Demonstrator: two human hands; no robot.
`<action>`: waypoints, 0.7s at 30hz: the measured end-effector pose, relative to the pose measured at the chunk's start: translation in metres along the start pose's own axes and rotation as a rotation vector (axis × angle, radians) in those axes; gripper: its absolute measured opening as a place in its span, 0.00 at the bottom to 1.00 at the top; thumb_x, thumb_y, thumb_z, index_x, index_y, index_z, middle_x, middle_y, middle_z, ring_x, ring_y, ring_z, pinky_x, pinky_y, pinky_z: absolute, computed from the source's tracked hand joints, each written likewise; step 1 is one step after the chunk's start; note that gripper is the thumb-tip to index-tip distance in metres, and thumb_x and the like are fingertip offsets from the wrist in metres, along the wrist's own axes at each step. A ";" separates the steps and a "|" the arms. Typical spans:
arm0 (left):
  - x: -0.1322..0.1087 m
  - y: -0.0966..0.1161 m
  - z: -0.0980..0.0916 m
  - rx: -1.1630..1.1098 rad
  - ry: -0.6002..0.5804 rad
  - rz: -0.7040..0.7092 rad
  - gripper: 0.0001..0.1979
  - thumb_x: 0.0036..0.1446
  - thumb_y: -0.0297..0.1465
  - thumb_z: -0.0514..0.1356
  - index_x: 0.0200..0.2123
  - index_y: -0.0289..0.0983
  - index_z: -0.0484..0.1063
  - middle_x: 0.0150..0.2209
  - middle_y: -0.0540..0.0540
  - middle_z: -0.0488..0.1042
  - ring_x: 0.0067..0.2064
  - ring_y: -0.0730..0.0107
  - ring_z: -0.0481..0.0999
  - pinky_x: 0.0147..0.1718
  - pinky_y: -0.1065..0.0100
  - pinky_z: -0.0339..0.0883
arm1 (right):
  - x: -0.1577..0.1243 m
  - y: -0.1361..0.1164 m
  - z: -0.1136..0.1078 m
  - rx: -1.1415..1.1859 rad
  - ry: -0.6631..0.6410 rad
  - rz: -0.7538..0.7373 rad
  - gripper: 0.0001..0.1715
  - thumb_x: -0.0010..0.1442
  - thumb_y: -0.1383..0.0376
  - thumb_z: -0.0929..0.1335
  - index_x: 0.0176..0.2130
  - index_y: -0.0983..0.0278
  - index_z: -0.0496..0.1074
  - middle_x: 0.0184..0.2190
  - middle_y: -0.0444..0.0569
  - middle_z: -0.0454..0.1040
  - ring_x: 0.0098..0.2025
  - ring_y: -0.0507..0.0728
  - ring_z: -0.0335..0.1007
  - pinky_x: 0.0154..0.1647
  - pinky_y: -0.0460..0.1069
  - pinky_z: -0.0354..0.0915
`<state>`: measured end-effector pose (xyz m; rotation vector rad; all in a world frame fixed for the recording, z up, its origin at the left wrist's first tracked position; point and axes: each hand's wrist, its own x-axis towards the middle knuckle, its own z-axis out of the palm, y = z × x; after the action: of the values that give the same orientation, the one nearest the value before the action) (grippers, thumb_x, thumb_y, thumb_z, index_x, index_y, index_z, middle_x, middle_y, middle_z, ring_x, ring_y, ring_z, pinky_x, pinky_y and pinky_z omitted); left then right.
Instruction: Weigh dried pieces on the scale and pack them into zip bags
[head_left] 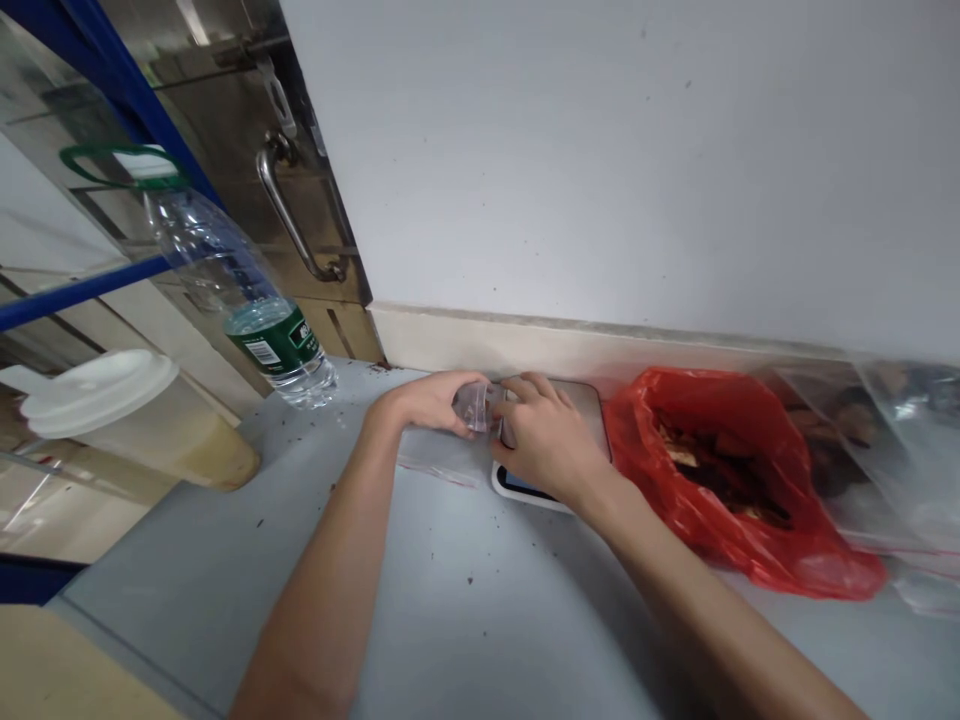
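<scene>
My left hand is closed around a small clear plastic cup, which lies tilted on its side in the grip. Close to the cup's right side, my right hand reaches over a flat digital scale with curled fingers. Clear plastic shows between the two hands; whether it belongs to the same cup I cannot tell. The right fingertips are partly hidden. Below my left hand, a clear zip bag lies flat on the grey tabletop. The scale's dark display shows under my right palm.
An open red plastic bag with dark brown dried pieces stands right of the scale, beside clear bags. At left are a large water bottle and a lidded plastic jug. A white wall rises behind the table.
</scene>
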<state>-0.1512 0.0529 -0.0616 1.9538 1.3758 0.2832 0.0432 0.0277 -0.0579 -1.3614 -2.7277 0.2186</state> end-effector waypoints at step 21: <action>-0.020 0.010 -0.017 0.102 0.034 -0.167 0.35 0.48 0.36 0.69 0.61 0.40 0.69 0.49 0.44 0.82 0.49 0.56 0.80 0.47 0.64 0.69 | 0.001 -0.016 0.021 -0.050 0.067 0.104 0.18 0.63 0.69 0.67 0.46 0.68 0.85 0.69 0.63 0.67 0.74 0.74 0.52 0.65 0.64 0.61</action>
<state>-0.1616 0.0405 -0.0385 1.9082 1.5927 0.1708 0.0276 0.0174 -0.0757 -1.4965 -2.6285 0.1110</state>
